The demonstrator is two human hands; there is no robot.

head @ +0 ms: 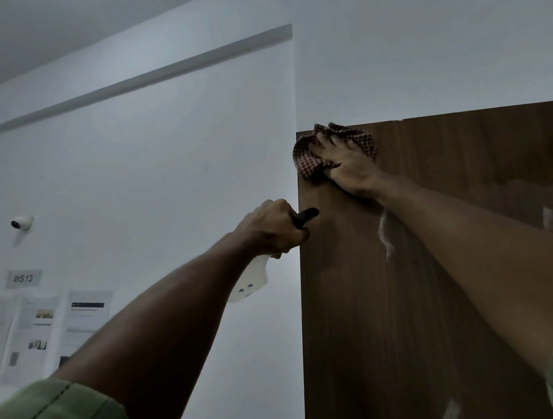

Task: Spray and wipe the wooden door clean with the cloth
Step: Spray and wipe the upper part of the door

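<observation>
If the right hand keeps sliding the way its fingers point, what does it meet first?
The right hand points up-left, pressing the cloth near the door top corner. It would probably run off that corner; past it only the wall shows.

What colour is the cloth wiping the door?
The cloth is red and white checked, seen in the head view, at the door's top corner.

One wooden door (448, 276); at its top left corner one checked cloth (307, 161). Left of the door: one spray bottle (252, 282), one wall camera (22, 223), three posted sheets (37, 333), one label (23, 278).
</observation>
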